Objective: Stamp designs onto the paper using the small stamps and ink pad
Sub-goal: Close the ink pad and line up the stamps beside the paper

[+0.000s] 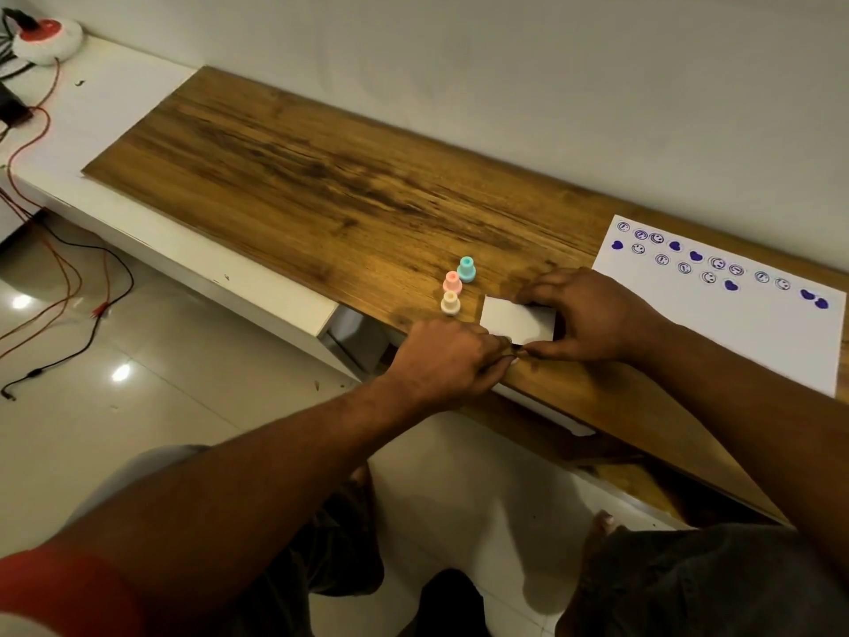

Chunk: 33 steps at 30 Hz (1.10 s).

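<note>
A closed white ink pad (pixel 517 320) lies near the front edge of the wooden desk (pixel 321 177). My right hand (pixel 583 314) grips it from the right, fingers over its far edge and thumb along its near edge. My left hand (pixel 448 360) pinches its near left corner. Just left of the pad stand three small stamps: a teal stamp (pixel 466 268), a pink stamp (pixel 452 282) and a cream stamp (pixel 450 302). The white paper (pixel 735 324) lies to the right, marked with several purple smiley faces and hearts along its far edge.
A white shelf (pixel 115 108) adjoins the desk on the left, with a round white and red device (pixel 46 39) and red and black cables (pixel 69 268) trailing to the tiled floor. A wall runs behind the desk. My knees are below the desk edge.
</note>
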Motion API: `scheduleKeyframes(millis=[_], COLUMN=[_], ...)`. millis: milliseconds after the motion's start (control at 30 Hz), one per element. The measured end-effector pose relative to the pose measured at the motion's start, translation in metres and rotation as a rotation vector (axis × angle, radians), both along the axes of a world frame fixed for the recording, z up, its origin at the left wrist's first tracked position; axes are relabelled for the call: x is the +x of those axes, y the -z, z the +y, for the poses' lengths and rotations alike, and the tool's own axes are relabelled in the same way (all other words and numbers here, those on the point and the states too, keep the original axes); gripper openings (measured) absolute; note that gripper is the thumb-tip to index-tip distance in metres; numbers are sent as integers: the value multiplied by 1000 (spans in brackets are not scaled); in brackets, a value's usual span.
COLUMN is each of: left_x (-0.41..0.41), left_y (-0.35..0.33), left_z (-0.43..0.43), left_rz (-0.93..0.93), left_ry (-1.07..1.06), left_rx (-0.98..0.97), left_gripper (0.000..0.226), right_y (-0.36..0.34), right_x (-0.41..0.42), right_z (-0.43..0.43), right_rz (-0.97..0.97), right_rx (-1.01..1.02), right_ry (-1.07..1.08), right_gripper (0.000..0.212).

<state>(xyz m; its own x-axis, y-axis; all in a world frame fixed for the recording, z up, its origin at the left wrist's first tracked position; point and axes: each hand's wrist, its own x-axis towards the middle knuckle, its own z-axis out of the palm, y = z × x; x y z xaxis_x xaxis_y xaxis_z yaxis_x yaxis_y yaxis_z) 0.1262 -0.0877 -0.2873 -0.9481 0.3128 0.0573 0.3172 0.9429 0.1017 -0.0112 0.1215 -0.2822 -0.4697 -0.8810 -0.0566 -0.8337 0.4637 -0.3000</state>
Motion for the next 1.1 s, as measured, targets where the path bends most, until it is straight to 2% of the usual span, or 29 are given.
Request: scheduleKeyframes(millis=[100, 500, 833, 933, 1033, 1100], left_x=[1, -4, -5, -5, -7, -11], left_y=[0, 5, 7, 6, 3, -2], left_z=[-1, -3, 0, 0, -3, -6], left_rz=[25, -68, -70, -63, -15, 13], left_ry=[-12, -82, -95, -118, -143, -173], left_rx=[20, -28, 1, 45, 113, 148], left_gripper=[45, 52, 60, 60, 56, 54], right_y=[0, 5, -8, -17, -23, -27], right_x=[1, -4, -5, -7, -7, -3], right_z=[1, 2, 2, 5, 3, -4], right_rz=[6, -36, 53, 11, 19, 47], right_rx=[7, 46, 178, 74, -105, -71], right_ry=[-9, -30, -6, 106, 345, 488], right_gripper=[73, 72, 75, 80, 73, 65])
